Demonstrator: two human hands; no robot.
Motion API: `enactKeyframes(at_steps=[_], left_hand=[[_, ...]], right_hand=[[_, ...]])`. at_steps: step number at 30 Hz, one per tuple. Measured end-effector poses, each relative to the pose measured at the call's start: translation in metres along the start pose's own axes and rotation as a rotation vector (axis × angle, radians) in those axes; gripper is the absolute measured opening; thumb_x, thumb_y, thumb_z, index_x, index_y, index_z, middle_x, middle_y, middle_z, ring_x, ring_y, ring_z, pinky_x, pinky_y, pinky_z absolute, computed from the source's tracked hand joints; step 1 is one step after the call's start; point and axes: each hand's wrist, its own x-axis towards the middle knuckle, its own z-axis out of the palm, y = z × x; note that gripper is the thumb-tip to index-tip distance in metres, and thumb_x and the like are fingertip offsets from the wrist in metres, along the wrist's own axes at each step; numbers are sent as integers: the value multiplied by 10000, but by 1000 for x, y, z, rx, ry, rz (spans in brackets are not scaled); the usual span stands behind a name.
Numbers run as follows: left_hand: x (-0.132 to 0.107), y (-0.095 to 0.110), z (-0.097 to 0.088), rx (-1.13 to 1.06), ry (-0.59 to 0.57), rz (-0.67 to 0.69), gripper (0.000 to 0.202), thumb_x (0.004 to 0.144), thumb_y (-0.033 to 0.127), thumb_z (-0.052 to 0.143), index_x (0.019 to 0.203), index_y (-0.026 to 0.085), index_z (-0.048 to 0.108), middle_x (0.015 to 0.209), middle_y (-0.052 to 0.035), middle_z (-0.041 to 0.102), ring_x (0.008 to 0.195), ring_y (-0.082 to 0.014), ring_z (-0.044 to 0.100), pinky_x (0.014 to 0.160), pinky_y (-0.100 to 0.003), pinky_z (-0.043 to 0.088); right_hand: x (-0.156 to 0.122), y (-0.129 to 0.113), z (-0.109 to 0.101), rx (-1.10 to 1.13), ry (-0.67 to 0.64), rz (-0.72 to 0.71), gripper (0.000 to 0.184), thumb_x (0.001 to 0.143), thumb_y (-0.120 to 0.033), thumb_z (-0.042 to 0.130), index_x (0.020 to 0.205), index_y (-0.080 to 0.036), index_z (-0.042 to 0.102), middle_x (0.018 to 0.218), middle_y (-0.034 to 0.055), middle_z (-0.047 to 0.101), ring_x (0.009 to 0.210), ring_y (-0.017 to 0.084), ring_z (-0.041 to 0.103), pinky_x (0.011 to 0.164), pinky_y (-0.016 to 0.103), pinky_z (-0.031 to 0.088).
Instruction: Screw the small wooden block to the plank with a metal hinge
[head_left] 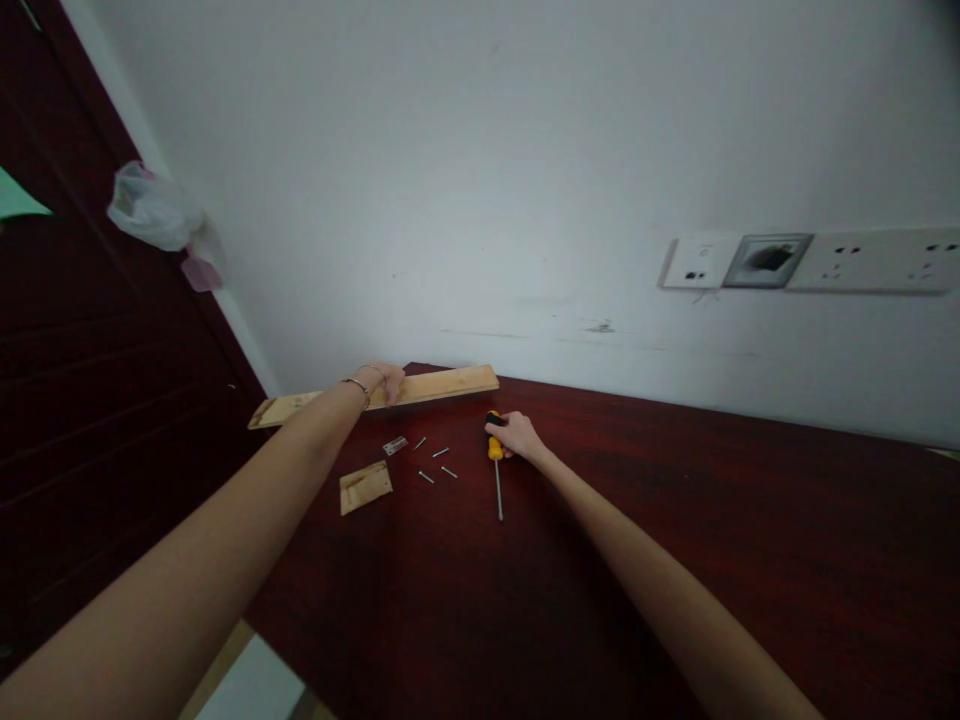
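My left hand (385, 381) is closed on a long wooden board (450, 383) near the wall, its fingers over the front edge. The board's left end reaches past the table's edge. To the right, my right hand (519, 436) grips the yellow and black handle of a screwdriver (496, 449), whose shaft points toward me. Between the hands lie several screws (448, 471) and a small metal hinge plate (395, 445). A short wooden piece (365, 487) rests left of the screws, with a small hole near one edge.
The dark red table (637, 520) runs along a white wall (465, 180). Wall sockets (862, 262) sit at the right. A dark red door (90, 380) stands at the left, with a white plastic bag (154, 210) hanging beside it. Something white (251, 685) is below the table's near left edge.
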Motion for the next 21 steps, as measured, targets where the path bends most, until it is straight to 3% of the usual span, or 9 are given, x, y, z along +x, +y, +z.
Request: enactKeyframes(at_steps=[7, 15, 21], left_hand=[[6, -4, 5, 3, -51, -35, 263, 318, 127, 769, 522, 139, 602, 509, -33, 543, 793, -324, 605, 812, -475, 484], [23, -5, 13, 59, -68, -54, 285, 323, 196, 795, 542, 134, 623, 593, -73, 610, 781, -325, 613, 774, -438, 495], [28, -9, 11, 113, -88, -56, 388, 364, 284, 789, 716, 138, 720, 726, -96, 685, 778, -304, 630, 729, -387, 522]], right_hand=[[18, 0, 1, 15, 32, -1, 357, 922, -363, 583, 1215, -160, 573, 1209, 90, 609, 1020, 210, 628, 856, 420, 542], [41, 4, -14, 78, 128, 60, 364, 921, -362, 585, 1223, -160, 568, 1216, 93, 605, 1026, 212, 626, 859, 423, 541], [57, 3, -29, 159, 216, 117, 366, 921, -359, 586, 1228, -162, 566, 1224, 95, 601, 1032, 214, 623, 860, 424, 542]])
